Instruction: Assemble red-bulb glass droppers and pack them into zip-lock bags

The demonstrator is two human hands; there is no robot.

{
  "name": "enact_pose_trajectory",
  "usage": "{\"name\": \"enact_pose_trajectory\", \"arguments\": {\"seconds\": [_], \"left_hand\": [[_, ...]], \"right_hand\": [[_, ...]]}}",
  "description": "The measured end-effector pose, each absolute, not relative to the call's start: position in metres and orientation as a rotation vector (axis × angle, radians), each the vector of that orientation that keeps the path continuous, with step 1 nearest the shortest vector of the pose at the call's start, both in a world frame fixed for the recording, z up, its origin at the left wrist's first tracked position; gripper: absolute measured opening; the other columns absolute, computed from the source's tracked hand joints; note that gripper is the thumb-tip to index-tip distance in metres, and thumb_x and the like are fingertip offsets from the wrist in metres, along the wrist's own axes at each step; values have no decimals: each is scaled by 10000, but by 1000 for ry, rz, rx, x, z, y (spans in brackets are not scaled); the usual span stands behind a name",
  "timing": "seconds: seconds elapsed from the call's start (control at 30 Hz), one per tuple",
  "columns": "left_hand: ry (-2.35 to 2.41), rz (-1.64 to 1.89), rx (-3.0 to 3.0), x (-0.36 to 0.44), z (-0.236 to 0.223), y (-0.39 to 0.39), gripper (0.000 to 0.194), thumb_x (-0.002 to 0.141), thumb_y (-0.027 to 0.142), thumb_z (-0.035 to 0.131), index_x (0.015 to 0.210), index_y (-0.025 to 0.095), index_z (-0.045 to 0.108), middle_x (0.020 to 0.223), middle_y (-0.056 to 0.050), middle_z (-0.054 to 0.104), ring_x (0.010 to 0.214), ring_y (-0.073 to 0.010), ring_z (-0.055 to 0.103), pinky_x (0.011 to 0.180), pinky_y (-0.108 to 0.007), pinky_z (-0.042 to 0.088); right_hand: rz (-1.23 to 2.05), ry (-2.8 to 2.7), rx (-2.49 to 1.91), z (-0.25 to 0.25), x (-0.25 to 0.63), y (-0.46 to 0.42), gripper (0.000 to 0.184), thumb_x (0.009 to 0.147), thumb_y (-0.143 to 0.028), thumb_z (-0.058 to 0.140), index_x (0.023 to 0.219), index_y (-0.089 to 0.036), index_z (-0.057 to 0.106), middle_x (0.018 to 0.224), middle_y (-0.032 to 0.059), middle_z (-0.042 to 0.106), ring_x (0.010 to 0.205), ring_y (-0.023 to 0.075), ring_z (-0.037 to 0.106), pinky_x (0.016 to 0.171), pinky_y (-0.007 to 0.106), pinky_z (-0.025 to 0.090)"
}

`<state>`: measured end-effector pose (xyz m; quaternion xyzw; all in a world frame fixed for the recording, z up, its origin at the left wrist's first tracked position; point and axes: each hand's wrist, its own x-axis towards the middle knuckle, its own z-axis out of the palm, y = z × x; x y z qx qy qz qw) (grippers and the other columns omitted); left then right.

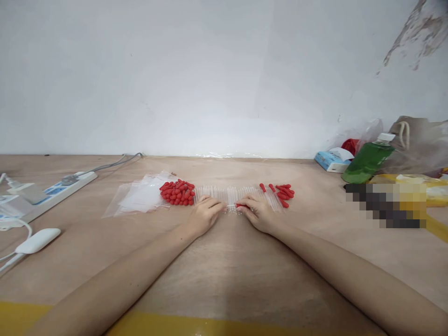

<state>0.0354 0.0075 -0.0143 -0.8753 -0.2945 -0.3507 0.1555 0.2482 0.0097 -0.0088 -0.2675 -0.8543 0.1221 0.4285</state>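
A strip of yellow tape (168,325) crosses the near part of the wooden table (210,284), and both bare forearms reach over it toward the middle. Off to the left lies a white oblong switch (38,240) on a white cord. Further in, the left hand (207,214) has its thumb and fingers drawn together on one end of a clear tube (230,206); just how its fingertips sit on it is too small to tell. Facing it, the right hand (257,213) is closed in a pinch around a small red bulb (239,205), which sits at the tube's other end, between the two hands. Beneath and just beyond them, a row of clear tubes (231,192) lies side by side. At the row's left end is a heap of red bulbs (177,192), touching a fan of clear plastic bags (140,193); at its right end lie several tubes with red bulbs (285,191). A power strip (87,177) with a white plug (30,192) stretches along the left. At the far right, a green bottle (367,161) leans beside a blue tissue box (331,162), with plastic wrapping around them. Behind everything stands a pale wall (210,74), its surface peeling at the upper right.
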Motion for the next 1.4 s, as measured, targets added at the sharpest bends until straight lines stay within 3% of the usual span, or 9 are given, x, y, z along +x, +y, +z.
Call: {"name": "enact_pose_trajectory", "arguments": {"seconds": [0.9, 1.1, 1.2, 1.3, 1.4], "left_hand": [[-791, -892, -2602, 51, -15, 2, 246, 840, 88, 360, 902, 166, 585, 797, -54, 610, 732, -150, 529, 724, -305, 412], [-897, -1034, -2596, 53, -10, 1, 186, 862, 235, 435, 987, 177, 560, 821, -46, 616, 762, -154, 546, 737, -300, 426], [-1027, -1093, -2534, 49, -5, 0, 357, 826, 339, 493, 1143, 177, 478, 979, -81, 592, 905, -196, 534, 811, -345, 406], [-1168, -1101, -2438, 44, -2, 0, 424, 813, 360, 494, 1190, 175, 439, 1095, -108, 538, 1012, -236, 482, 861, -388, 365], [-1229, -1055, -2421, 42, -2, 1, 344, 820, 338, 478, 1120, 172, 495, 1051, -96, 550, 993, -229, 481, 853, -381, 359]], "right_hand": [[169, -2262, -611, -15, 248, 6, 183, 856, -252, 401, 886, -185, 569, 779, 59, 562, 728, 158, 510, 673, 311, 450], [372, -2132, -730, -2, 250, 9, 172, 799, -286, 517, 940, -201, 566, 836, 50, 593, 776, 159, 547, 723, 328, 446], [536, -1910, -840, 11, 260, 19, 223, 723, -360, 598, 858, -186, 558, 832, 37, 603, 777, 153, 559, 723, 311, 448], [723, -1711, -974, 30, 282, 34, 281, 717, -449, 564, 731, -169, 551, 717, 17, 595, 678, 127, 553, 653, 268, 447], [724, -1512, -1123, 51, 309, 50, 348, 747, -502, 494, 845, -175, 559, 705, 16, 590, 650, 109, 540, 606, 228, 431]]}}
